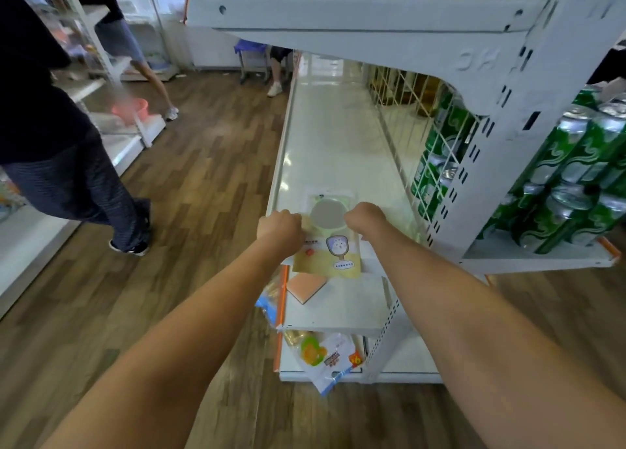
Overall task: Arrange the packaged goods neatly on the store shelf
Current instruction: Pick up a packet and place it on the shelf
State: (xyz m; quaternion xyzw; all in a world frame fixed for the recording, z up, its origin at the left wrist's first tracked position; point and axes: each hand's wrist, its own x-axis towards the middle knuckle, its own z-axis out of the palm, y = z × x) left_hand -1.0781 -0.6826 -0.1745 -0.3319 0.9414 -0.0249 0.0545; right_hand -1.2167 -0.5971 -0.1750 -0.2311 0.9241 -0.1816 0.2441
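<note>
Both your hands are on the pack (327,242). It lies flat on the shelf (338,143), near the front lip. Left hand (278,229) curls round its left edge, right hand (364,219) round its right edge. Both look closed on it, though the fingertips are hidden. The pack's long axis runs away from you, along the shelf, so it sits dead centre between the two grips and neither hand is nearer. Bare shelf lies ahead; my guess is you push straight forward, keeping both sides even. Cans (559,164) sit behind the mesh, well right.

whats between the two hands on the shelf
In the head view, the packaged mirror's round grey face lies between the left hand and the right hand, both gripping its edges.
</note>
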